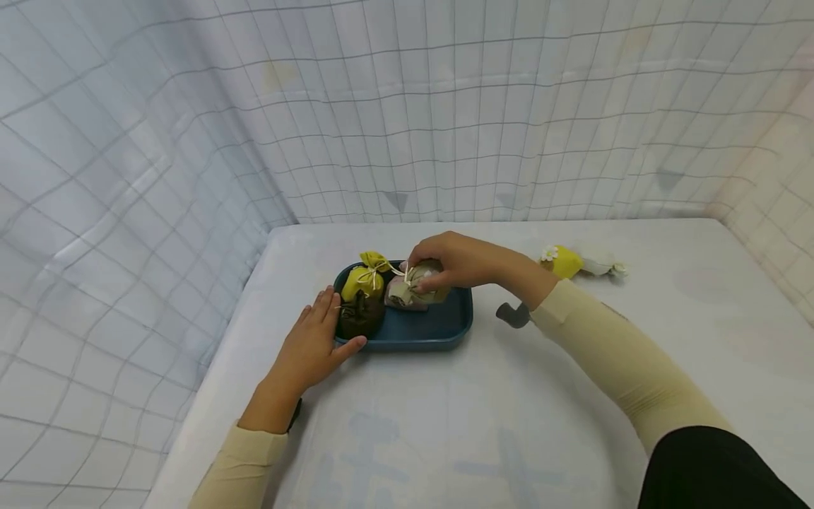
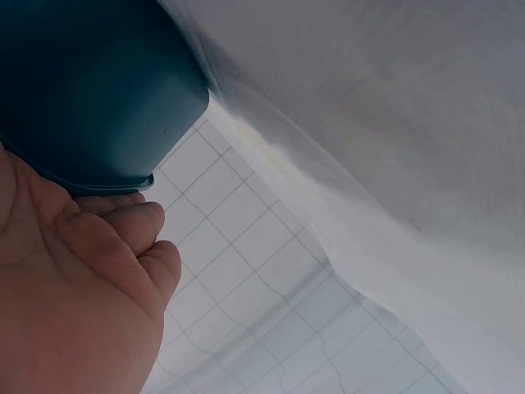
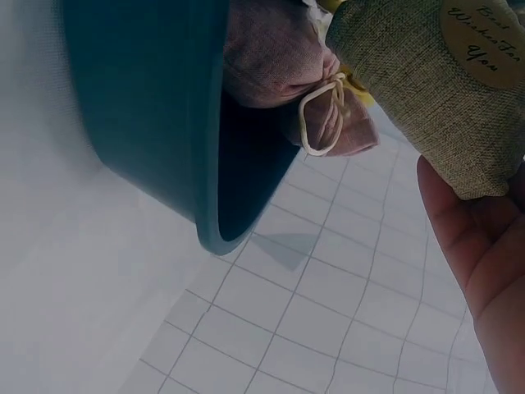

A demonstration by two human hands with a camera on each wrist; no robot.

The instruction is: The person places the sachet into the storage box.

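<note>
While the left hand [image 1: 313, 345] lies flat-fingered against the blue tray [image 1: 439, 326], the right hand [image 1: 445, 260] pinches an olive drawstring pouch [image 1: 425, 281] inside it (three pouches trayed, two [image 1: 581, 262] outstanding on the table [image 1: 509, 424]).

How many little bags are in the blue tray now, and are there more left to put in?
Three bags sit in the blue tray: a yellow bag, a brown bag and a pink bag. The right hand holds an olive bag over the tray while the left hand steadies its edge. Two more bags wait on the table.
</note>
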